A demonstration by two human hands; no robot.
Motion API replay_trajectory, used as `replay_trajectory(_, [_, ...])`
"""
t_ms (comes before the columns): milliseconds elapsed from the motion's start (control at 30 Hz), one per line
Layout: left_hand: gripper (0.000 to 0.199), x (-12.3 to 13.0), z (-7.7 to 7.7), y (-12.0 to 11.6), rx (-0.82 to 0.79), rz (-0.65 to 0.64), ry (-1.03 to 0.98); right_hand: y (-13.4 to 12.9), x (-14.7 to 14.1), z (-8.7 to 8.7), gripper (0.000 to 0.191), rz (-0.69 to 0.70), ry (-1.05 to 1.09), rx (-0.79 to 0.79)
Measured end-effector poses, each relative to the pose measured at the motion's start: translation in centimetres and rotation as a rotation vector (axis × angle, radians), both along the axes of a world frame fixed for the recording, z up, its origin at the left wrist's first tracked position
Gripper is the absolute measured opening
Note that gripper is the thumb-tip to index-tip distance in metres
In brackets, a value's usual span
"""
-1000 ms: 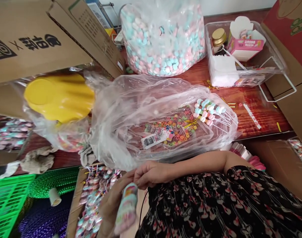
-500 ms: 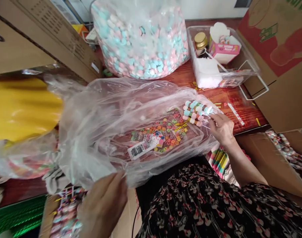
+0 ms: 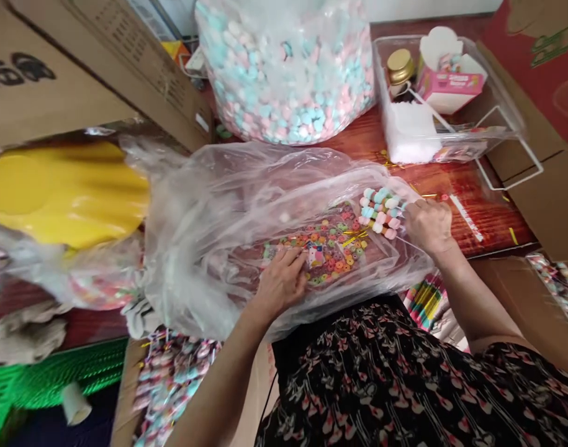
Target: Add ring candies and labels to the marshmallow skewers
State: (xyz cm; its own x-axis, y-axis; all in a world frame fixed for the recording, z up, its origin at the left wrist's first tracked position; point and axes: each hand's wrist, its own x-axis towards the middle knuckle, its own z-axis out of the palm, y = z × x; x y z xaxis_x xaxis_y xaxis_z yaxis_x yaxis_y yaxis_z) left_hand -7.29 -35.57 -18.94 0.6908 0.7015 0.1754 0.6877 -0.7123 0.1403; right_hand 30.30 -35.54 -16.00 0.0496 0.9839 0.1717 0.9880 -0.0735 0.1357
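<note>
right of centre on the plastic [image 3: 181,248], several candy sticks [image 3: 381,214] look strung, the right hand [image 3: 428,225] curled at their ends; the left hand [image 3: 284,279] partly covers labels [image 3: 316,255]; loose rings [image 3: 340,266] remain unstrung. i cannot tell whether either grips.

The table [image 3: 346,136] over here is reddish-brown wood, streaky grain showing at the right. Crumpled clear plastic [image 3: 181,248] sprawls across its middle. A big clear bag of pastel pieces [image 3: 288,93] sits on the far side, with a see-through basket [image 3: 390,139] to its right. Nearer, at the right, lie a white strip [image 3: 467,218] and a gold strip [image 3: 513,236]; near left, there's a rumpled greyish cloth [image 3: 30,332].
</note>
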Motion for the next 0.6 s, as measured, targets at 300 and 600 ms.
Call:
replay_trajectory(300, [0.035, -0.5, -1.3, -0.1, -0.003, 0.033, -0.028, -2.9, -0.5, -0.1, 0.021, 0.062, 0.654, 0.497])
replay_trajectory(600, [0.021, -1.0, -1.9, 0.3, -0.107, 0.072, -0.296, -5.6, -5.4, -0.4, 0.01, 0.257, 0.961, 0.382])
